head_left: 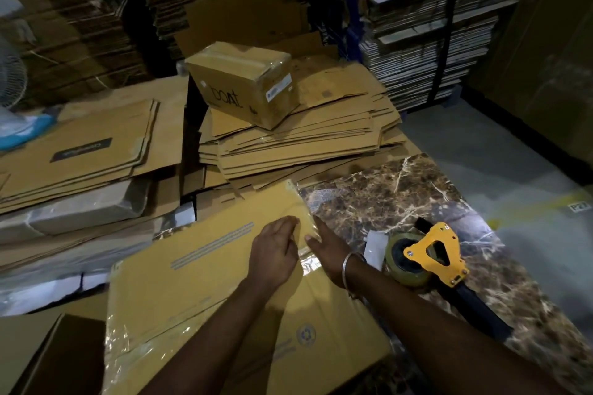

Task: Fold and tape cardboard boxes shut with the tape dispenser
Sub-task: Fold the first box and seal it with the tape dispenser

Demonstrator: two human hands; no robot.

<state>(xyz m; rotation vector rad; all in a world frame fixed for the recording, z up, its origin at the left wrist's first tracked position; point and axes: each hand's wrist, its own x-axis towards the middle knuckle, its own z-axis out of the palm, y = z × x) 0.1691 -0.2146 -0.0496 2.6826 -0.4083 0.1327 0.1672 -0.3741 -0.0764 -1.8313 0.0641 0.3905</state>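
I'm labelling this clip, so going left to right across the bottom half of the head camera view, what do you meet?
Flat brown cardboard box → left hand → right hand with a metal bangle → yellow tape dispenser on the marble-patterned tabletop.

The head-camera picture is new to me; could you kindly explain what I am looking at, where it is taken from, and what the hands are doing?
There is no machine here: a person wears a camera on the head, so the one picture looks forward and down at their own two bare hands. Both press flat on a flattened cardboard box lying on a marbled surface. The left hand and the right hand meet at its far edge, where shiny clear tape shows; neither seems to grip anything. The yellow tape dispenser lies unheld on the surface to the right. Further back, a small taped box sits on a pile of flat cartons, and more stacked cardboard fills the dim room behind.
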